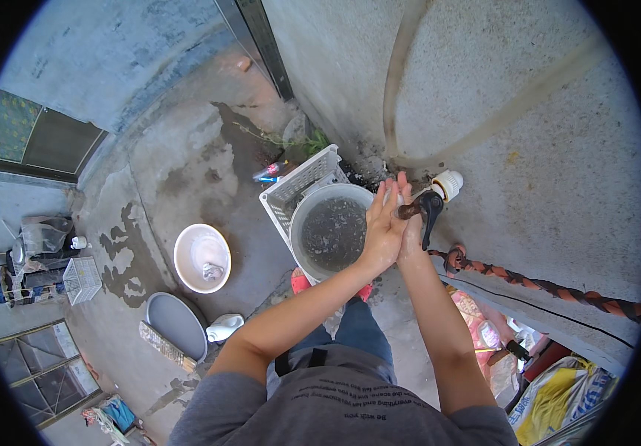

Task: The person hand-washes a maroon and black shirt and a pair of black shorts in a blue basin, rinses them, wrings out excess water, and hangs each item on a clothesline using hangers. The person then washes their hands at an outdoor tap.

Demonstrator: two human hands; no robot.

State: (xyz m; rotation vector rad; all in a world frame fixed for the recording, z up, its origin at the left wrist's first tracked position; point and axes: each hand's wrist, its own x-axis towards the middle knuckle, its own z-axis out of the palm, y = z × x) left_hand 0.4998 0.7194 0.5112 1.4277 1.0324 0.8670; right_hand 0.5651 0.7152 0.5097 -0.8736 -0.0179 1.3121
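My left hand (384, 229) and my right hand (411, 241) are pressed against each other, palm to palm, with fingers stretched out. They are beside and partly beneath a wall tap (410, 211) with a black lever handle (432, 207). The tap covers part of my right hand, and no object shows between the palms. My skin looks wet. Left of my hands is a round metal basin (302, 253) of dark, bubbly water (333, 231). It rests at a white perforated plastic crate (298, 192).
On the left floor are a white basin (185, 262) with suds and a wet cloth (212, 271), a grey tub (172, 320), a washboard (165, 347) and a white jug (224, 327). A twisted rope (543, 290) and filled sacks (560, 401) are on the right.
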